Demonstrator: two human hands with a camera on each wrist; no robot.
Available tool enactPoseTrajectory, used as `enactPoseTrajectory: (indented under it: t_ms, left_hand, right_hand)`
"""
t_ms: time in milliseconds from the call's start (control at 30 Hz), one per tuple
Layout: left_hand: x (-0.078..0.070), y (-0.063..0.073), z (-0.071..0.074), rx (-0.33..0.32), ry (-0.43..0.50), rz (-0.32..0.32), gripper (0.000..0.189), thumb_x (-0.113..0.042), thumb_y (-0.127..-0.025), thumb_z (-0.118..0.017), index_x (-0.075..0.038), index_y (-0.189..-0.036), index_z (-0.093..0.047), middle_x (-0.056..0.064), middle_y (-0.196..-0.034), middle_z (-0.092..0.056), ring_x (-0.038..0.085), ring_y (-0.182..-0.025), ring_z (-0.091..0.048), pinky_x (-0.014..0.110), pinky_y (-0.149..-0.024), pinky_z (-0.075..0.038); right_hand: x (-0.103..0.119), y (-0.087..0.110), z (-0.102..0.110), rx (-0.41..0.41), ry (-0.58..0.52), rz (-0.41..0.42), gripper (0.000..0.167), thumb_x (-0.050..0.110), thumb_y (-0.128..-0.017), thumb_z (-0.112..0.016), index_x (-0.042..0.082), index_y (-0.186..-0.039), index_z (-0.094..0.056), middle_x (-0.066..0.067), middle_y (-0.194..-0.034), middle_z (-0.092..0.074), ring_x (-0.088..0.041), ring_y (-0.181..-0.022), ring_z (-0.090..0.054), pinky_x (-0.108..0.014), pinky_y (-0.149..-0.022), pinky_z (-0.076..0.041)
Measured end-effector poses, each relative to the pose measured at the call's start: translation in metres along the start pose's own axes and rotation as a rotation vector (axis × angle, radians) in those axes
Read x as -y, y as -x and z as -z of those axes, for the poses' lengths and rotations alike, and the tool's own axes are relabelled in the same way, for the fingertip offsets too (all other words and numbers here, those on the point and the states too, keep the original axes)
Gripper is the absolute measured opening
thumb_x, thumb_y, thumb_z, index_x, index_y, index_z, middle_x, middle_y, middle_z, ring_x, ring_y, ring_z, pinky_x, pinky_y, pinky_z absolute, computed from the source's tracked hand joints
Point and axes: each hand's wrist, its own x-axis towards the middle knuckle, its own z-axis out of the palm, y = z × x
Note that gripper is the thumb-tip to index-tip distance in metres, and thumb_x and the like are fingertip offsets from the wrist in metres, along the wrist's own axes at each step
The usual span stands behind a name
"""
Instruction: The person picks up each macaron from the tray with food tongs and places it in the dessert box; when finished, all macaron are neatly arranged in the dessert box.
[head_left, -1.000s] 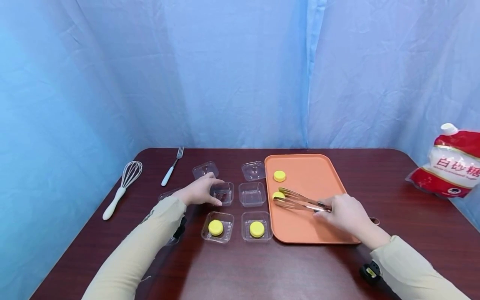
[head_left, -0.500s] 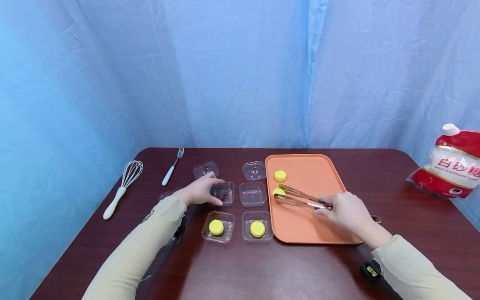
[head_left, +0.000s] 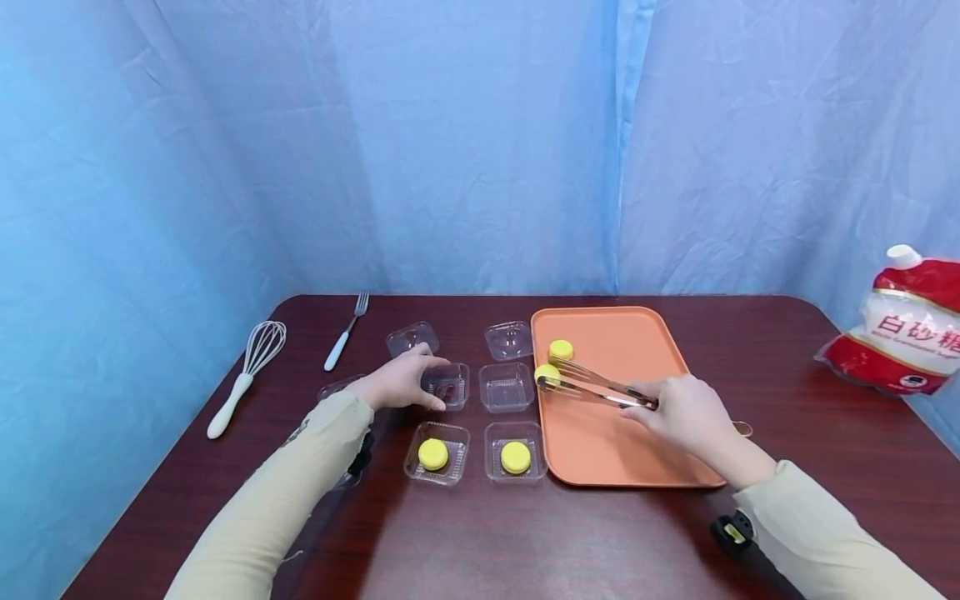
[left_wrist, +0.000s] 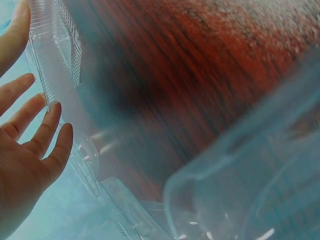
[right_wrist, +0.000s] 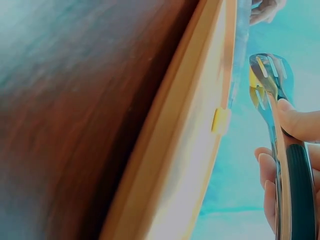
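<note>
Head view: the left hand (head_left: 401,381) was spread about the left side of a clear container (head_left: 453,392), its fingers parted and not curled round it. The right hand (head_left: 690,417) gripped metal tongs (head_left: 600,397); between their heads sat a yellow disc (head_left: 547,374), near the left rim of an orange tray (head_left: 600,450). A second disc (head_left: 561,349) stood just beyond the tongs. Between the hands lay another container (head_left: 506,388); nearer the person, two filled containers (head_left: 461,450) each held a disc. Two shallow clear pieces (head_left: 510,340) lay beyond the left hand, with a fork (head_left: 337,352) and a whisk (head_left: 242,385) to its left. A sugar bag (head_left: 911,325) was well to the right of the right hand. The table (head_left: 480,550) stretched toward the person between the forearms; its far edge met a blue curtain (head_left: 450,167).

Left wrist view: extended fingertips met the edge of clear plastic; more, blurred, crossed the lower right.

Right wrist view: thumb and fingers wrapped the tongs' handle; the tray's edge ran diagonally beside it.
</note>
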Motion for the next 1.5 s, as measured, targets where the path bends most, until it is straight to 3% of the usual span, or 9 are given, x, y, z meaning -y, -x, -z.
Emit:
enactPoseTrajectory:
  t_ms: [133, 600, 900, 1000, 1167, 1267, 1400, 1500]
  left_hand:
    - [0.001, -0.001, 0.0, -0.001, -0.008, -0.014, 0.072, -0.031, -0.073, -0.081, -0.007, -0.135, -0.053, 0.009, -0.103, -0.047, 0.021, -0.091, -0.045, 0.034, -0.079, -0.041]
    - [0.004, -0.002, -0.001, -0.004, 0.007, -0.014, 0.07, -0.03, -0.074, -0.081, -0.008, -0.135, -0.053, 0.008, -0.105, -0.047, 0.022, -0.093, -0.046, 0.035, -0.08, -0.042]
    - [0.002, -0.002, -0.001, -0.007, 0.024, 0.004, 0.07, -0.029, -0.075, -0.081, -0.008, -0.135, -0.052, 0.01, -0.112, -0.048, 0.023, -0.099, -0.048, 0.038, -0.089, -0.046]
    - [0.001, 0.0, 0.0, -0.01, 0.012, -0.005, 0.069, -0.029, -0.075, -0.081, -0.006, -0.134, -0.053, 0.01, -0.11, -0.047, 0.023, -0.098, -0.048, 0.037, -0.088, -0.046]
    - [0.0, -0.001, 0.0, 0.008, 0.023, 0.02, 0.07, -0.028, -0.076, -0.08, -0.009, -0.136, -0.051, 0.012, -0.116, -0.047, 0.025, -0.103, -0.048, 0.04, -0.093, -0.045]
    - [0.0, -0.002, 0.0, 0.018, 0.022, 0.036, 0.07, -0.029, -0.075, -0.08, -0.01, -0.137, -0.051, 0.012, -0.118, -0.047, 0.025, -0.104, -0.048, 0.041, -0.094, -0.045]
    - [0.001, -0.003, -0.001, 0.012, 0.01, 0.038, 0.071, -0.031, -0.074, -0.081, -0.01, -0.136, -0.052, 0.01, -0.114, -0.048, 0.023, -0.1, -0.047, 0.039, -0.09, -0.046]
    - [0.0, -0.003, -0.001, 0.006, 0.007, 0.035, 0.07, -0.031, -0.074, -0.081, -0.009, -0.134, -0.053, 0.008, -0.111, -0.049, 0.021, -0.099, -0.048, 0.038, -0.091, -0.047]
  right_hand:
    - [0.006, -0.003, -0.001, -0.005, -0.016, 0.013, 0.022, 0.025, -0.077, -0.078, 0.011, -0.092, -0.075, 0.01, -0.048, -0.046, -0.007, -0.045, -0.034, -0.024, -0.044, -0.027]
    - [0.026, -0.021, -0.008, -0.063, -0.045, 0.122, 0.022, 0.022, -0.077, -0.078, 0.007, -0.092, -0.074, 0.005, -0.056, -0.06, -0.004, -0.043, -0.036, -0.022, -0.042, -0.028]
    - [0.044, -0.036, -0.017, -0.057, 0.0, 0.147, 0.025, 0.026, -0.076, -0.079, 0.01, -0.094, -0.075, 0.006, -0.055, -0.059, -0.005, -0.043, -0.039, -0.023, -0.042, -0.031]
    - [0.051, -0.04, -0.021, -0.063, 0.031, 0.168, 0.02, 0.026, -0.075, -0.079, 0.012, -0.088, -0.074, 0.007, -0.053, -0.055, -0.006, -0.043, -0.038, -0.023, -0.041, -0.029]
    - [0.06, -0.047, -0.029, -0.05, 0.058, 0.189, 0.022, 0.027, -0.076, -0.079, 0.013, -0.093, -0.075, 0.006, -0.047, -0.051, -0.007, -0.041, -0.036, -0.023, -0.039, -0.026]
    - [0.066, -0.051, -0.032, -0.053, 0.07, 0.217, 0.028, 0.029, -0.076, -0.079, 0.014, -0.1, -0.074, 0.003, -0.05, -0.057, -0.007, -0.04, -0.041, -0.024, -0.037, -0.03]
    - [0.074, -0.055, -0.034, -0.054, 0.073, 0.256, 0.03, 0.029, -0.076, -0.079, 0.012, -0.1, -0.073, -0.001, -0.067, -0.069, -0.01, -0.046, -0.054, -0.027, -0.04, -0.038]
    - [0.079, -0.058, -0.035, -0.038, 0.055, 0.261, 0.032, 0.029, -0.077, -0.078, 0.009, -0.102, -0.073, -0.003, -0.07, -0.07, -0.01, -0.047, -0.056, -0.026, -0.039, -0.037]
